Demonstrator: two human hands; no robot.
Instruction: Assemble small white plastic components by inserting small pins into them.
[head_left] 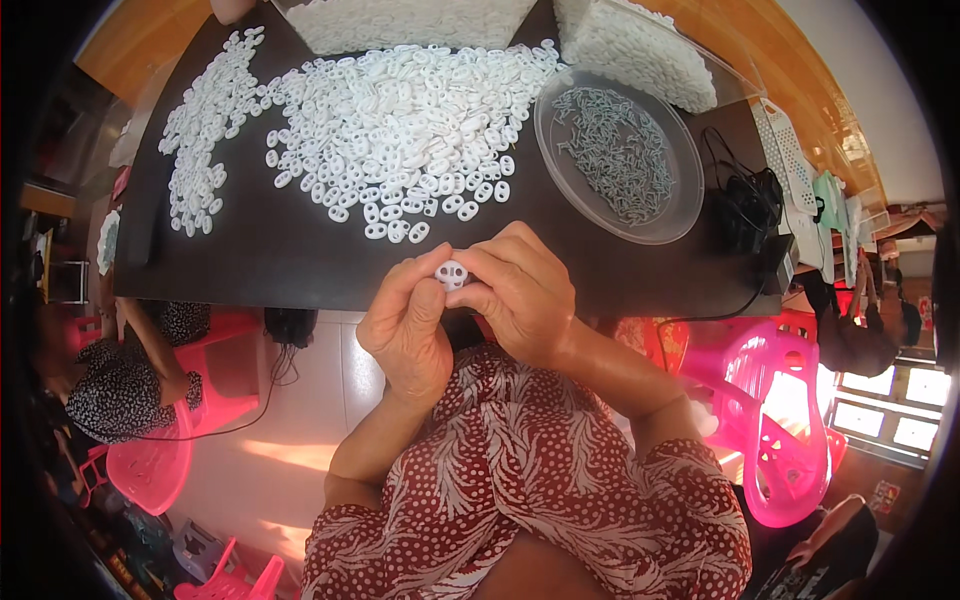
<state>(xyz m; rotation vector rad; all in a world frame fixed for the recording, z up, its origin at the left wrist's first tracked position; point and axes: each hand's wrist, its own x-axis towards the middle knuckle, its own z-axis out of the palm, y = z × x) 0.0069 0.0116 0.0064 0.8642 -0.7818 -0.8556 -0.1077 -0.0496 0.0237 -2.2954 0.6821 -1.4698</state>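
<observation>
Between the fingertips of both hands is a small white plastic piece (453, 274) with dark holes, held just in front of the table's near edge. My left hand (408, 325) pinches it from the left with thumb and fingers. From the right, my right hand (522, 290) grips the same piece, its fingers curled. Beyond my hands spreads a large heap of white oval two-hole pieces (400, 120). A round clear tray (553, 150) to the right of the heap contains many small grey metal screws (620, 150).
A smaller pile of white pieces (200, 140) lies left on the dark table (240, 260). Two clear bins (410, 25) full of white pieces stand at the back. Black cables and a dark device (745, 205) sit right. Pink chairs (775, 420) flank me; another person (130, 375) sits left.
</observation>
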